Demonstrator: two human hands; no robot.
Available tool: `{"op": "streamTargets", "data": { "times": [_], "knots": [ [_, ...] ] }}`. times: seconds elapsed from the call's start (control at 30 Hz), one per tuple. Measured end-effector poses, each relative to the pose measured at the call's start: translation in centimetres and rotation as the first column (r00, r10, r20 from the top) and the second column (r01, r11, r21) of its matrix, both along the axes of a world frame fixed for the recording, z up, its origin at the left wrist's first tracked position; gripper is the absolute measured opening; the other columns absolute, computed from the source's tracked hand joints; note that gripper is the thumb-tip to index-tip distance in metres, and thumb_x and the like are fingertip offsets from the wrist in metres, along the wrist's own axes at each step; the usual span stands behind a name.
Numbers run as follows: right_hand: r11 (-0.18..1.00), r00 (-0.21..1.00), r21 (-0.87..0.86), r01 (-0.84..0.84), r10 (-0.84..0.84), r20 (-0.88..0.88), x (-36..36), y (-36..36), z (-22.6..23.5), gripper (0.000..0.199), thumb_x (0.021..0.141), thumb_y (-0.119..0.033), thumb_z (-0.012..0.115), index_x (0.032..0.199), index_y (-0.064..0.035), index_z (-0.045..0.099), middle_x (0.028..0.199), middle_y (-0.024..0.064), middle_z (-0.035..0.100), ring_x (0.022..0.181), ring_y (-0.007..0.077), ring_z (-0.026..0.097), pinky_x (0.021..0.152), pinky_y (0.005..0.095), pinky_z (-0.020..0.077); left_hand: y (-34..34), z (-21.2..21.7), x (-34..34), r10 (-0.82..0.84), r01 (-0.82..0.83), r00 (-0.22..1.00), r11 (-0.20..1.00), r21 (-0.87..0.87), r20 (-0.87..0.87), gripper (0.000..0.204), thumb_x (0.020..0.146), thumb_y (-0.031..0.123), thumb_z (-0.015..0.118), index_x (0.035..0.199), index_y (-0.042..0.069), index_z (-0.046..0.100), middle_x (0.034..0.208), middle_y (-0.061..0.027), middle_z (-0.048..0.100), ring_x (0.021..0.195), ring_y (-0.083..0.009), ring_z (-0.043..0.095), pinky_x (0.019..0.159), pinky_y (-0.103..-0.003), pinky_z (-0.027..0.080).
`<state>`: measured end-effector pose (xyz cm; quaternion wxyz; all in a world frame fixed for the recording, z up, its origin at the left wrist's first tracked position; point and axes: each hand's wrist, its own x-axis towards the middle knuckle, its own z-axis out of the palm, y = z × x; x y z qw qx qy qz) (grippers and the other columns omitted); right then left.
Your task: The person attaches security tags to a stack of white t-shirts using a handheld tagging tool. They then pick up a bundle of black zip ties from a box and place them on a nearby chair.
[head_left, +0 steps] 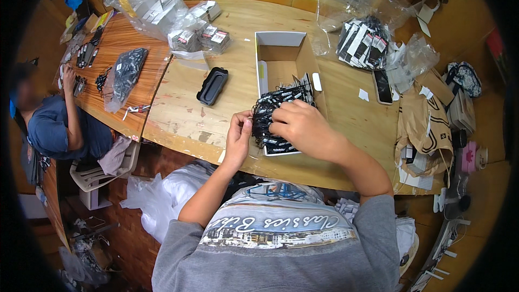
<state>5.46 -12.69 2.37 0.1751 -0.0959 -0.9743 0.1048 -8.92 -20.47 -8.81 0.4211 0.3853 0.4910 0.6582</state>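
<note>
An open cardboard box (281,52), white outside and brown inside, stands on the table before me. Its near end is packed with a bundle of black corded strips (281,97) with pale lettering, some cords looping over the sides. My right hand (303,127) rests on the bundle, fingers bent and closed among the strips; the fingertips are partly hidden. Beside the box's near left side is my left hand (239,135), curled with the thumb up, against the edge of the bundle. What its fingers grip cannot be made out.
A black oblong case (213,86) lies left of the box. Packs of small cards (213,38) sit behind it. At right are tagged black items (363,43), a phone (383,87) and a paper bag (424,130). Another person (59,124) works at the left table.
</note>
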Motion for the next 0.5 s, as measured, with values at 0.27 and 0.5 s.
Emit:
{"op": "streamTargets", "data": {
  "times": [0.27, 0.5],
  "knots": [
    [0.959, 0.984, -0.283, 0.019, -0.068, -0.166, -1.6, 0.0, 0.5, 0.011, 0.062, -0.008, 0.062, 0.07, -0.0052, 0.056, 0.071, 0.0049, 0.052, 0.07, 0.0214, 0.05, 0.062, 0.0314, 0.0396, -0.8, 0.7, 0.9, 0.148, -0.16, 0.979, 0.984, -0.076, -0.143, 0.018, 0.089, 0.02, 0.034, 0.084, 0.003, 0.035, 0.079, -0.0059, 0.042, 0.074, -0.0107, 0.037, 0.071, -0.023, 0.034],
    [0.968, 0.983, -0.24, 0.071, -0.109, -0.147, -3.4, -0.6, 0.4, 0.013, 0.061, -0.01, 0.064, 0.072, -0.006, 0.059, 0.077, 0.0062, 0.054, 0.077, 0.0222, 0.05, 0.068, 0.0324, 0.0393, -0.7, -0.5, 1.1, 0.125, -0.13, 0.991, 0.983, -0.133, -0.042, 0.021, 0.089, 0.022, 0.032, 0.084, 0.002, 0.034, 0.072, -0.0055, 0.04, 0.068, -0.0111, 0.037, 0.065, -0.024, 0.035]
  ]
}}
